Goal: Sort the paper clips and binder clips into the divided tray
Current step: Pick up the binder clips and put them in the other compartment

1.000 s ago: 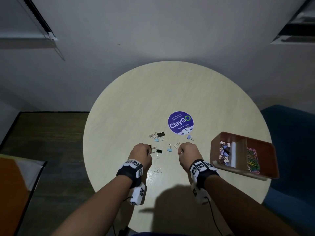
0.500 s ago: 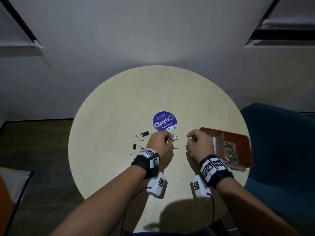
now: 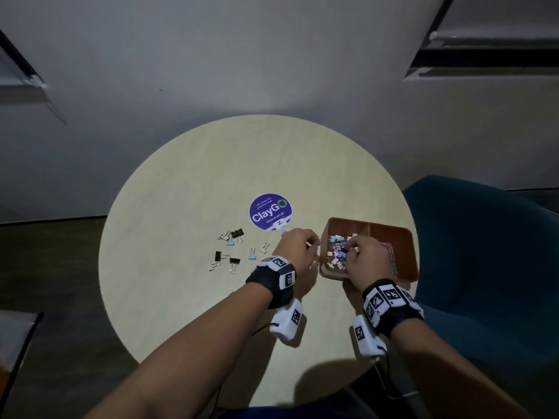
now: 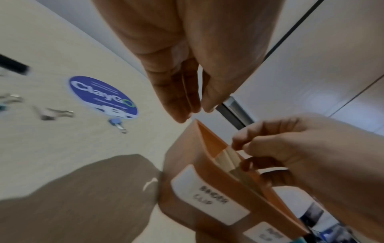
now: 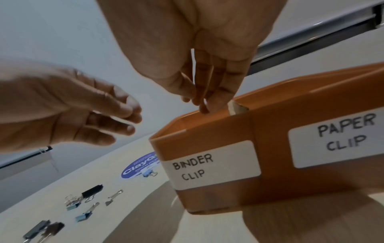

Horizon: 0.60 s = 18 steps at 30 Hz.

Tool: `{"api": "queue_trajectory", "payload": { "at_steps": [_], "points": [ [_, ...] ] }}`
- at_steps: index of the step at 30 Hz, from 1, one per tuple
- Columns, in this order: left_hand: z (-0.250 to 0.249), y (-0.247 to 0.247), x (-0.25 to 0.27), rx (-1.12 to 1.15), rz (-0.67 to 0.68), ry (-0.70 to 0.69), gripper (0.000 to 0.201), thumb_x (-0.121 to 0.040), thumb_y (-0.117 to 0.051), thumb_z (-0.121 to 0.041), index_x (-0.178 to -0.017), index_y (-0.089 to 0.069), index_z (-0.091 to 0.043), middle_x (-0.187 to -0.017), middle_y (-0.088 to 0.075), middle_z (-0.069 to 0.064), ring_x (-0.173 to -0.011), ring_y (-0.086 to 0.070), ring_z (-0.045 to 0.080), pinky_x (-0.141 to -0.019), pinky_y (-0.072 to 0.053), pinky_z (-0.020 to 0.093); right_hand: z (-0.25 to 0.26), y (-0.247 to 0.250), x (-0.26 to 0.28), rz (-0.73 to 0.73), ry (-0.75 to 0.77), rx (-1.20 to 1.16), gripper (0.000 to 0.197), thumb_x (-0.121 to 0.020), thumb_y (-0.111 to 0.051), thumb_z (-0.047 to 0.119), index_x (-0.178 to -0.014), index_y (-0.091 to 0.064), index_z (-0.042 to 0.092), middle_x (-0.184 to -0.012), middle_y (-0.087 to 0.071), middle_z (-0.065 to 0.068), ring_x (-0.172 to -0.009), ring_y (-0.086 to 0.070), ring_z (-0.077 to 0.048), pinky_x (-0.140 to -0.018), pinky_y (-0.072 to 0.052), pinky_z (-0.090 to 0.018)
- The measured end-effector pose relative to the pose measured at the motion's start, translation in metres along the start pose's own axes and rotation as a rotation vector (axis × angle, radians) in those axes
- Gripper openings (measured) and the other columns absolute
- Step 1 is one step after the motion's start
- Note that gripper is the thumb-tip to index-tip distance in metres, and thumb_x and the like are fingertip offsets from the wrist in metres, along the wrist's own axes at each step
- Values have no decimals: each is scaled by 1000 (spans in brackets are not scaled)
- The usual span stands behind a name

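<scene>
while the right hand (image 3: 364, 259) hovers over the tray (image 3: 406, 237), fingers bunched, maybe empty, the left hand (image 3: 298, 247) hangs relaxed; light, stiff binder clips (image 3: 234, 261) lift easily by wire handles.

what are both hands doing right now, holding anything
left hand: open, holding nothing
right hand: fingertips bunched over the tray, cannot tell if holding anything

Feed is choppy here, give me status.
Right hand over tray, binder side. Left hand beside it, apparently empty. Binder clips remain on table. Nothing blocking.
</scene>
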<state>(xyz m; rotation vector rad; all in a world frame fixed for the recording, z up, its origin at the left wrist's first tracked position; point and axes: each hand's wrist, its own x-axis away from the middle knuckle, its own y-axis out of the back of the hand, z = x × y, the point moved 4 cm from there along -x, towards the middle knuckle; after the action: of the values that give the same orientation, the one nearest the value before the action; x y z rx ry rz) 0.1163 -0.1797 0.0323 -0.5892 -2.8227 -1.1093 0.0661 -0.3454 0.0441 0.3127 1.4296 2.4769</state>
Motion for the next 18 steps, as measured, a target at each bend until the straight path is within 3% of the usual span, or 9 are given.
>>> {"api": "queue_trajectory", "payload": {
  "at_steps": [1, 4, 5, 6, 8, 11, 14, 18],
  "points": [
    [13, 4, 4, -15, -2, 30, 15, -92, -55, -9, -97, -69, -9, -92, -71, 2, -67, -61, 8, -59, -37, 3, 7, -3, 0, 0, 30, -5, 19, -87, -53, 5, -95, -70, 10, -104, -65, -10, -97, -61, -28, -83, -52, -37],
    [60, 23, 23, -49, -2, 135, 17, -89, -52, -2, -92, -68, -7, -87, -66, -1, -70, -63, 9, -59, -38, 6, 34, -19, 2, 29, 138, -39, 16, -86, -53, 6, -92, -68, 10, -96, -64, -9, -90, -60, -26, -85, -44, -36],
    [78, 29, 28, -57, -6, 172, 17, -86, -51, -2, -87, -66, -9, -89, -69, 0, -75, -67, 13, -63, -44, 9, 44, -27, 3, 53, 160, -64, 17, -86, -53, 5, -92, -68, 10, -95, -64, -8, -87, -61, -25, -85, -42, -34],
    [97, 35, 34, -65, -12, 215, 17, -84, -50, -3, -82, -65, -12, -89, -72, 1, -80, -69, 15, -72, -52, 20, 53, -37, 4, 77, 182, -104, 18, -86, -53, 5, -93, -68, 11, -96, -64, -7, -86, -62, -25, -83, -44, -33],
    [130, 50, 44, -107, -39, 301, 17, -83, -51, -7, -77, -65, -15, -89, -72, 2, -86, -68, 19, -79, -55, 33, 71, -58, 5, 123, 220, -166, 20, -85, -52, 2, -94, -68, 10, -99, -65, -8, -84, -65, -25, -79, -50, -34],
    [166, 72, 57, -185, -98, 399, 13, -85, -55, -10, -84, -68, -14, -97, -64, 7, -90, -63, 25, -79, -49, 30, 88, -94, -1, 222, 224, -116, 25, -86, -51, 2, -102, -68, 10, -108, -64, -8, -94, -63, -26, -83, -50, -35],
    [190, 88, 62, -232, -101, 438, 16, -86, -57, -11, -99, -66, -11, -108, -53, 8, -94, -59, 27, -82, -46, 29, 90, -128, -14, 341, 184, -41, 40, -86, -47, -2, -121, -60, 11, -125, -54, -9, -109, -61, -23, -93, -50, -39],
    [207, 96, 53, -225, -80, 433, 22, -88, -63, -19, -108, -61, -13, -116, -46, 7, -95, -59, 27, -84, -49, 32, 86, -157, -37, 391, 189, 131, 54, -81, -49, -4, -129, -54, 19, -135, -44, -11, -112, -53, -34, -96, -48, -42]
  ]
}}
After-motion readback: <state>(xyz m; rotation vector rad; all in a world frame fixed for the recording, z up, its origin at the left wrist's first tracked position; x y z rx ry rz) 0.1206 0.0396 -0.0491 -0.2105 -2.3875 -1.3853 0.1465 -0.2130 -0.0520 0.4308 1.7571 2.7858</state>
